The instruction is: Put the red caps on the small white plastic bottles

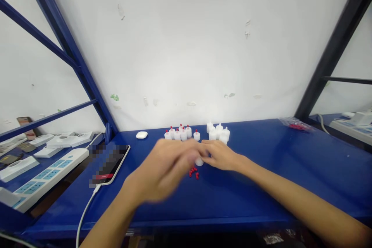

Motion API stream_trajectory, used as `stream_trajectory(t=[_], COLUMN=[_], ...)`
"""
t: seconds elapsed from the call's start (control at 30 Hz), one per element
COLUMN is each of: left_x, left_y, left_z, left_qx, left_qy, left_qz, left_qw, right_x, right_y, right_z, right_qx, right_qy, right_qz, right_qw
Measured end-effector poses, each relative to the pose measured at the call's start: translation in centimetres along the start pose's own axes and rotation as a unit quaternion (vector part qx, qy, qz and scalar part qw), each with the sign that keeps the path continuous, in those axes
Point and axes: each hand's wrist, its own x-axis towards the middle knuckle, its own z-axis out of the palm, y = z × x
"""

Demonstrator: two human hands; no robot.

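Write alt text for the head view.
A person's blurred left hand and right hand meet at a partly hidden small white bottle on a blue table, loose red caps nearer the viewer. Beyond stand red-tipped white bottles at left, bottles without red tips at right; a phone lies farther left.

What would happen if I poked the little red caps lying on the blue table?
The red caps would probably move easily, since they look tiny. They may roll a little, being narrow and lying loose. They'd likely slide too: the blue tabletop looks smooth.
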Motion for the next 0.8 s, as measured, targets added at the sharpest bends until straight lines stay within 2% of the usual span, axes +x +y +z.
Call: stream_trajectory(t=[0.07, 0.13, 0.23, 0.3, 0.4, 0.47, 0.53, 0.63, 0.8], left_x=[2.6, 3.8, 3.3, 2.4, 1.2, 0.8, 0.6, 0.3, 0.0], left_y=[-2.2, -5.5, -10.2, -11.8, -11.5, -10.3, -9.2, -8.2, -8.1], left_z=[0.7, 2.1, 4.8, 6.4, 8.0, 8.6, 9.0, 9.5, 10.3], left_qx=[0.015, -0.008, -0.031, -0.032, -0.08, -0.132, -0.161, -0.176, -0.194], left_qy=[-0.021, -0.007, 0.039, 0.078, 0.112, 0.079, 0.013, -0.053, -0.05], left_qz=[-0.053, -0.107, -0.178, -0.199, -0.184, -0.149, -0.108, -0.056, -0.066], left_qw=[0.998, 0.994, 0.983, 0.976, 0.973, 0.977, 0.981, 0.981, 0.977], right_x=[-0.2, -0.3, -0.3, -0.2, 0.0, 0.1, 0.1, 0.1, -0.1], right_y=[0.2, 0.8, 1.7, 2.1, 1.8, 1.0, 0.0, -0.9, -0.5], right_z=[0.6, 1.4, 2.4, 2.6, 2.3, 2.2, 2.4, 2.9, 3.9], right_qx=[0.029, 0.054, 0.099, 0.138, 0.194, 0.214, 0.213, 0.194, 0.171], right_qy=[-0.003, -0.013, 0.011, 0.068, 0.182, 0.242, 0.281, 0.308, 0.309], right_qz=[-0.014, -0.037, -0.023, 0.016, 0.054, 0.039, 0.001, -0.045, -0.026], right_qw=[0.999, 0.998, 0.995, 0.988, 0.962, 0.946, 0.936, 0.93, 0.935])
